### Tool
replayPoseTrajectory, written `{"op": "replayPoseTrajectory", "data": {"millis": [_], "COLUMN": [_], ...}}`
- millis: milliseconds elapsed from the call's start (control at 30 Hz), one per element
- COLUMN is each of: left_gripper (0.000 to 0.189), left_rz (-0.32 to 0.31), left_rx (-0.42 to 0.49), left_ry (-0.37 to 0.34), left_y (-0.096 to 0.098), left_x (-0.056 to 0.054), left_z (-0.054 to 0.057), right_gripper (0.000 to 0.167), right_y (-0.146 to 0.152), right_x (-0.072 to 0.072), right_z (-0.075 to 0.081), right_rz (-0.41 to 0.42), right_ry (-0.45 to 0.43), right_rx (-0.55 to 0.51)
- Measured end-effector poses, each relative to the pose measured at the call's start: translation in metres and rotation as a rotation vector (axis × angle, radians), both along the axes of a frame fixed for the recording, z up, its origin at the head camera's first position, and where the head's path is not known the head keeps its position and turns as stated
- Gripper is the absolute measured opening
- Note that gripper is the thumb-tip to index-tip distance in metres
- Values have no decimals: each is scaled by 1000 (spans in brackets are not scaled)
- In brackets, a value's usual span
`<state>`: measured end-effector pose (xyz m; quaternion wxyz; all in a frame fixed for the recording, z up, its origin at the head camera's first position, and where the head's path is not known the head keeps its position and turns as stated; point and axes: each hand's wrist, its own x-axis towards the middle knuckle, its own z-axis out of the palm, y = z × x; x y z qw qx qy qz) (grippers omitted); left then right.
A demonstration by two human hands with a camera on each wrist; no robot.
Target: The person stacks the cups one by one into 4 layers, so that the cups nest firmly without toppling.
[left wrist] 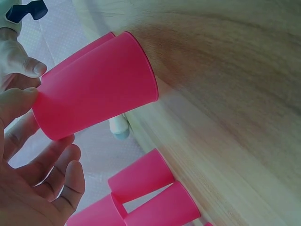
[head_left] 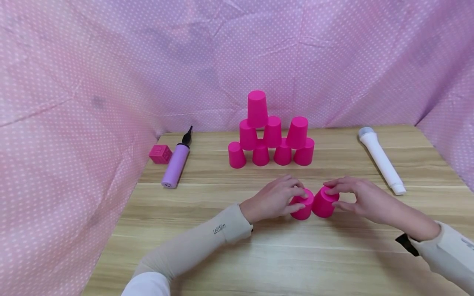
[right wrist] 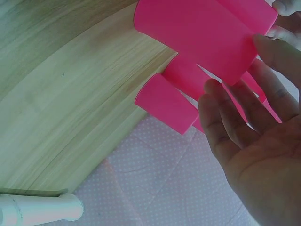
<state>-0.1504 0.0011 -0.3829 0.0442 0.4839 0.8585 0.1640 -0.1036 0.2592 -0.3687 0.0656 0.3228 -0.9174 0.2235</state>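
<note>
In the head view two pink cups stand upside down side by side near the table's middle. My left hand (head_left: 272, 200) pinches the left cup (head_left: 301, 212) near its closed top, thumb on the near side. The right cup (head_left: 323, 205) leans slightly and is held the same way by my right hand (head_left: 364, 201). The two cups touch or nearly touch. Each wrist view shows thumb and fingers at the narrow end of a cup. Behind them rises a stack of upside-down pink cups: several in the bottom row (head_left: 237, 155), three above (head_left: 297, 132), and one top cup (head_left: 257, 109).
To the left lie a purple hand pump (head_left: 175, 164) with a black nozzle and a pink cube (head_left: 161, 154). A white tube-shaped object (head_left: 381, 160) with a greyish end lies at the right. Dotted pink cloth (head_left: 229, 53) hangs behind the wooden table (head_left: 207, 181).
</note>
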Motion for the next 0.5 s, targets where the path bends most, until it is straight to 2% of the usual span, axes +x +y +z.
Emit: {"op": "replayPoseTrajectory", "data": {"millis": [200, 500], "left_gripper": [48, 49], "left_rz": [17, 19], "left_rx": [5, 6], "left_ry": [-29, -34], "left_y": [-1, -2], "left_x": [1, 1], "left_z": [1, 0], "right_gripper": [42, 45], "right_y": [1, 2], "right_x": [0, 0], "right_z": [-1, -3], "right_rz": [15, 23], "right_ry": [19, 21], "right_rx": [-2, -6]}}
